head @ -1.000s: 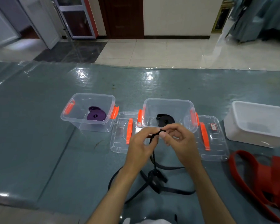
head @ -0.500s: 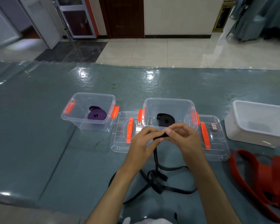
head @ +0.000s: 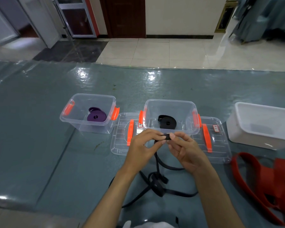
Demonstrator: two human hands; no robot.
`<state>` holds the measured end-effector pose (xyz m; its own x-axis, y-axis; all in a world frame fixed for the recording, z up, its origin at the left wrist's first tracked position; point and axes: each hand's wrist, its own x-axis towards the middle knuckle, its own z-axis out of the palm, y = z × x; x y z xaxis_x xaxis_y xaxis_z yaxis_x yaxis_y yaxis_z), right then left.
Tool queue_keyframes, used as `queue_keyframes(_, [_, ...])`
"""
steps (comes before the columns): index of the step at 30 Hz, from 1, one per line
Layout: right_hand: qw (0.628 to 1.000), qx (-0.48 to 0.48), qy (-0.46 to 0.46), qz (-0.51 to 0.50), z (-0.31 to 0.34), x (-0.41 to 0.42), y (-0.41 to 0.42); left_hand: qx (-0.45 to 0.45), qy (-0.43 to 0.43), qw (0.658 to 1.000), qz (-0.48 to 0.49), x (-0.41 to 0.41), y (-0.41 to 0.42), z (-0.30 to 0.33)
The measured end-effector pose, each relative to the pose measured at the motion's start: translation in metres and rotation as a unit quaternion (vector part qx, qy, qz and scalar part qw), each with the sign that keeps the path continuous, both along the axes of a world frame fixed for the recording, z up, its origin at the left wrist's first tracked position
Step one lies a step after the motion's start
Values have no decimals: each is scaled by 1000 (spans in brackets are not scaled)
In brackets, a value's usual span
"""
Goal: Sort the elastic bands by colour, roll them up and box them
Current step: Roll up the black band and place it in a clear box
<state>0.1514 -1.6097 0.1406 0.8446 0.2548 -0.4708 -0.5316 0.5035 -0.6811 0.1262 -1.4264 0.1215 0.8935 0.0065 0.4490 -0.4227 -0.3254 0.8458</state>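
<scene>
While both hands, left hand (head: 142, 145) and right hand (head: 185, 149), pinch the black band (head: 166, 136), we find its slack trailing toward us.

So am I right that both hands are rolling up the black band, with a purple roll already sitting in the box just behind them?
Not quite: in the head view the left hand and right hand do pinch the black band, but the clear box just behind them holds a black roll. The purple roll is in the left box.

Workshop-like room: long vinyl-covered table (head: 39, 145), tiled floor (head: 171, 53), hanging fabric (head: 262, 17).
</scene>
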Motion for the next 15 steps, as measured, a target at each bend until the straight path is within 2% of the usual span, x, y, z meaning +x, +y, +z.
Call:
queue_keyframes(3, [999, 26, 24, 23, -2, 0, 0, 5, -13, 1000, 16, 0, -2, 1])
queue_keyframes(6, [998, 45, 27, 45, -4, -1, 1, -28, -8, 999, 32, -2, -9, 2])
queue_keyframes(10, [999, 10, 8, 45, -4, -1, 2, -110, 40, 992, 48, -6, -16, -4])
queue_keyframes(15, [999, -2, 1, 43, -5, -8, 10, -157, 70, 983, 70, -10, -23, -9])
